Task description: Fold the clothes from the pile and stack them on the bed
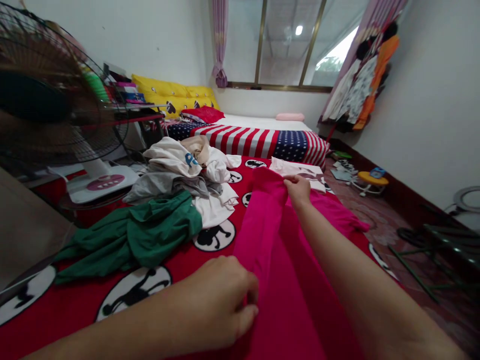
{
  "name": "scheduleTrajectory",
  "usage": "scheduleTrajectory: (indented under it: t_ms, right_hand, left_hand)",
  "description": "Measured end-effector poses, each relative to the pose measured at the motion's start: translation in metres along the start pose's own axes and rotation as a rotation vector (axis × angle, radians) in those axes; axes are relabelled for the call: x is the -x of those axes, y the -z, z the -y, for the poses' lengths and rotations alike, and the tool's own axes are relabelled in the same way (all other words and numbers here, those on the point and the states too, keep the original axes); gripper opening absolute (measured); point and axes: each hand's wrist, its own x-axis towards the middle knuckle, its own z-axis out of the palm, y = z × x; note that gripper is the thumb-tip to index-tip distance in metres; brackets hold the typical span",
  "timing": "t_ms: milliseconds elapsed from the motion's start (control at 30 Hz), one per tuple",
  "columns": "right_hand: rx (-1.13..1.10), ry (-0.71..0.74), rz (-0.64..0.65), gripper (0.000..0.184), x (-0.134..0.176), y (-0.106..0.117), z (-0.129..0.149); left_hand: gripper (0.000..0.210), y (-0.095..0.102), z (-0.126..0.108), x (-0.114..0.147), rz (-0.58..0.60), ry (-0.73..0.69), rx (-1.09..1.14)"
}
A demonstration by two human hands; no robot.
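Observation:
A bright pink garment, which looks like a shirt (pixel 277 280), is spread over the red patterned bedding in front of me. My right hand (pixel 299 190) pinches its far edge, and a folded strip of the cloth runs from there toward me. Closer in, my left hand (pixel 228 300) is closed at the left edge of the same shirt, the cloth passing by its fingers. To the left lies a crumpled green garment (pixel 138 235). Behind it is a heap of white, beige and grey clothes (pixel 180 160). A pale pink folded shirt (pixel 300 172) lies past my right hand.
A standing fan (pixel 101 180) is at the left beside a small table (pixel 142 117). Another bed with a flag-striped cover (pixel 240 142) stands below the window. On the right are a yellow stool (pixel 373 179), a dark green metal chair (pixel 450 245) and clothes hanging (pixel 367 85) on the wall.

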Motion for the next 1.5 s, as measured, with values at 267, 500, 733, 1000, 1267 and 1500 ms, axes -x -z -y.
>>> scheduleTrajectory:
  t_ms: [267, 500, 733, 1000, 1267, 1500]
  right_hand:
    - [0.161, -0.004, -0.046, 0.044, 0.048, 0.003, -0.052]
    - [0.018, 0.102, -0.083, 0.034, 0.045, 0.002, -0.054]
    - [0.087, 0.059, -0.237, 0.036, 0.048, 0.008, -0.053]
    - [0.265, -0.049, 0.062, 0.048, -0.022, 0.004, -0.062]
    - [0.329, 0.080, 0.228, 0.025, -0.016, 0.004, -0.050]
    - [0.612, 0.073, -0.053, 0.034, -0.037, 0.024, -0.044]
  left_hand:
    - [0.026, -0.006, 0.015, -0.127, -0.160, -0.125, -0.104]
    - [0.064, -0.040, 0.080, -0.212, -0.534, 0.158, -0.267]
    - [0.062, -0.052, 0.090, -0.210, -0.514, 0.166, -0.299]
    - [0.064, -0.051, 0.090, -0.212, -0.523, 0.149, -0.285]
    - [0.064, -0.053, 0.090, -0.212, -0.532, 0.154, -0.279]
    - [0.064, -0.058, 0.091, -0.215, -0.561, 0.164, -0.273]
